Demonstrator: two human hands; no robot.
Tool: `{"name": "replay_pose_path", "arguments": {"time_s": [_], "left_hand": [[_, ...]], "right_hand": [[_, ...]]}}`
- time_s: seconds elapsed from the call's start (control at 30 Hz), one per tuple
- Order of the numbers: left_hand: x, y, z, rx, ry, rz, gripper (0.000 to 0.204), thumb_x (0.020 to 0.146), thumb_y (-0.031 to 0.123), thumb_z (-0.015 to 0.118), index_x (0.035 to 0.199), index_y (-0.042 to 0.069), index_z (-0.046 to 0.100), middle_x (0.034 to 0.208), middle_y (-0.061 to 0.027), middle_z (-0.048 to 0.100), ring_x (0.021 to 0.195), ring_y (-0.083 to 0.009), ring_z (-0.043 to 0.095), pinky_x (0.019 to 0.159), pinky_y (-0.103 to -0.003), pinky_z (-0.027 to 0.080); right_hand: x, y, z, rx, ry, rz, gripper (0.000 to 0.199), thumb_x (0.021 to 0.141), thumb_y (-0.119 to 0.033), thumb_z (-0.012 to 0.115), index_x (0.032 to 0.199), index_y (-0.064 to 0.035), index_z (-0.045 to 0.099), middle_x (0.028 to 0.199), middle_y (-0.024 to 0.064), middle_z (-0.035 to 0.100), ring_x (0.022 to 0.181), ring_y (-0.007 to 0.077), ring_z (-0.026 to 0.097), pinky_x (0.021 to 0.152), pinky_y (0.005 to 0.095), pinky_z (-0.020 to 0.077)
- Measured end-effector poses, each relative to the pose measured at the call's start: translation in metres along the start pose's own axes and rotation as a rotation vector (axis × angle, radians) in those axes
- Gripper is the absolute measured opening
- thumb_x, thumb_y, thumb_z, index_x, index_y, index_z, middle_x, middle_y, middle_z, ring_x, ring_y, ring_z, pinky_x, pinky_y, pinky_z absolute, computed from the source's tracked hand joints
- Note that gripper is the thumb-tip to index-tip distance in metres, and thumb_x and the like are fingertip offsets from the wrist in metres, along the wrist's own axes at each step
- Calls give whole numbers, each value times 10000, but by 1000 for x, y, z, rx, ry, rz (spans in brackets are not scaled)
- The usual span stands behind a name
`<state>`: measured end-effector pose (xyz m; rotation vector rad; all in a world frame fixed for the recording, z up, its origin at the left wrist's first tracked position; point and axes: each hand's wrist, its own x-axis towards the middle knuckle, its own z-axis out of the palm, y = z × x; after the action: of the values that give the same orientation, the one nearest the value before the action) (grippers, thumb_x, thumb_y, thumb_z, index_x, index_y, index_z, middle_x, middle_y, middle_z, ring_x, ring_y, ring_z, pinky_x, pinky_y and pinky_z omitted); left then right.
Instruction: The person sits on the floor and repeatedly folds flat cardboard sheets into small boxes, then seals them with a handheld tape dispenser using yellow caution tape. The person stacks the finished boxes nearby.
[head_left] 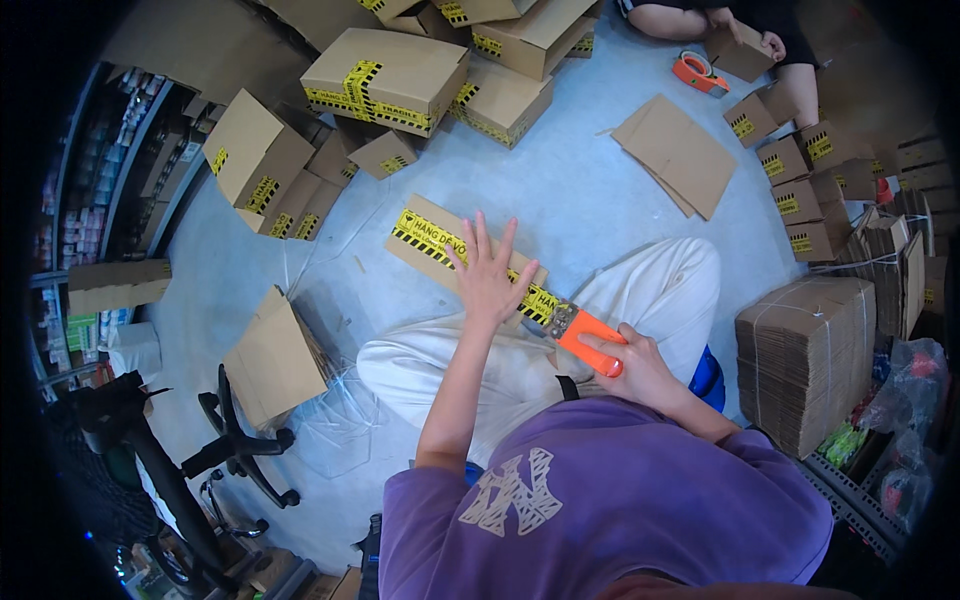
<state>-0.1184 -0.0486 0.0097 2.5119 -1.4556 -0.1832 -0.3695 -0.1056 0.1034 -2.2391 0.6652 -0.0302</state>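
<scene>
Brown cardboard forms a long box (432, 263) set before the crossed legs (650, 290), its top crossed lengthwise by yellow-and-black tape (425, 235). The tape is covered by the left hand (489, 285), fingers spread flat. An orange dispenser (592, 340) is gripped by the right hand (640, 370). Beyond, cardboard sheets (680, 155) are laid on the floor (570, 180).

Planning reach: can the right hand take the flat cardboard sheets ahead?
Probably not: the right hand holds the orange tape dispenser, and the flat cardboard sheets lie beyond the right knee.
</scene>
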Motion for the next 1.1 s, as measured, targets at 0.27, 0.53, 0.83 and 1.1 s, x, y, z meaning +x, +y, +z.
{"name": "replay_pose_path", "arguments": {"time_s": [0.27,0.53,0.83,1.1], "left_hand": [[-2,0,-5,-49,-32,8,994,721,747,592,1523,262,262,1592,-207,75,1473,-392,20,1102,-677,54],[-34,13,14,28,99,28,887,745,543,684,1502,292,295,1560,-299,54,1427,-520,47,1078,-692,118],[-23,-82,-15,22,-167,529,503,797,197,689,1287,237,584,1573,-219,144,1452,-430,112,1122,-610,194],[-18,-72,-75,-1388,-177,-172,370,987,328,523,1171,38,659,1225,-168,624,1186,-234,555,1037,-413,389]], "right_hand": [[-3,-7,-3,-60,9,-42,575,666,-135,715,1233,-178,634,939,219,570,747,370,623,688,445,541],[75,2,0,-3,-181,47,461,651,-134,687,1111,-160,700,894,218,632,775,366,638,735,444,536],[77,25,-54,-157,292,-171,575,560,-76,708,1114,-226,719,773,99,530,675,275,567,607,362,484],[100,11,-12,86,444,-695,590,507,-62,761,1066,-248,737,770,13,513,634,179,496,575,301,439]]}}
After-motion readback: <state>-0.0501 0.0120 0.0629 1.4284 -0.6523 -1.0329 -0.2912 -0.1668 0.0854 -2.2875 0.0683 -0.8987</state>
